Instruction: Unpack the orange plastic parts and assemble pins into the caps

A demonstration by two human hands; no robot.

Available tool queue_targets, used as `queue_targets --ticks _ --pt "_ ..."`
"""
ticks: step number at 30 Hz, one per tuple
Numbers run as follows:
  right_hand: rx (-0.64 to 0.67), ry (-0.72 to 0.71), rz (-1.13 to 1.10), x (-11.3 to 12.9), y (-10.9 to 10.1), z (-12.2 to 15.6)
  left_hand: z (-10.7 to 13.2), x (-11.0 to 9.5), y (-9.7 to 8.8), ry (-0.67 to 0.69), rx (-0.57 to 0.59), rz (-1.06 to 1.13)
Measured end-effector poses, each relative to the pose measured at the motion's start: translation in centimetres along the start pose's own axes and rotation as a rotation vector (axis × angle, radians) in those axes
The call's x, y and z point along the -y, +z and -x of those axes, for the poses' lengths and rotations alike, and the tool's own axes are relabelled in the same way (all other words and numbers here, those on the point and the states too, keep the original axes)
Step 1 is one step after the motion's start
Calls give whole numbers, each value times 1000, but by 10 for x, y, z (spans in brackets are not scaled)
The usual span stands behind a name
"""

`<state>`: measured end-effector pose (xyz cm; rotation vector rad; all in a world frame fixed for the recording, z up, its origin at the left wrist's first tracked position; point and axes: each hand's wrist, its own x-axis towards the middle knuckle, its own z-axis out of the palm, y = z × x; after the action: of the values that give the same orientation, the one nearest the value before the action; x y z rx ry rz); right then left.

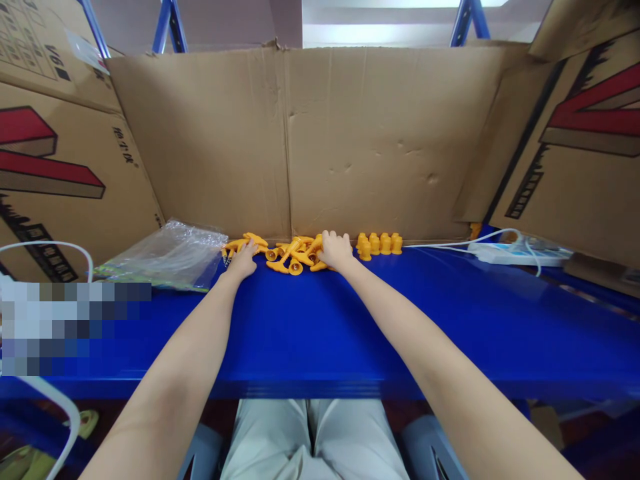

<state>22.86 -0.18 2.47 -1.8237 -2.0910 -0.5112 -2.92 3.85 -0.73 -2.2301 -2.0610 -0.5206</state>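
A pile of orange plastic parts, some T-shaped like handles and some cup-like with a hollow end, lies at the back of the blue table. At the pile's left end is my left hand, its fingers reaching over an orange T-shaped part and apparently touching it; no firm grip shows. My right hand is curled over the pile's right end, closed on an orange T-shaped part that it partly hides. Just right of that hand, several orange cup-shaped pieces stand upright, grouped together.
Left of the pile lies a clear plastic bag. A brown cardboard wall closes off the back, with printed boxes on both sides. A white power strip and its cables lie at the right on the blue table.
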Motion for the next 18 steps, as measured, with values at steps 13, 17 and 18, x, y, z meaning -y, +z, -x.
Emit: queue_targets --ticks 13,17,18 --pt "-300 20 -101 -65 -6 14 8 -12 -1 -29 21 -103" --pt "-370 -112 -101 -85 9 21 13 -18 -8 78 -95 -89" --pt "-383 -127 -104 -87 12 21 15 -22 -11 118 -139 -76"
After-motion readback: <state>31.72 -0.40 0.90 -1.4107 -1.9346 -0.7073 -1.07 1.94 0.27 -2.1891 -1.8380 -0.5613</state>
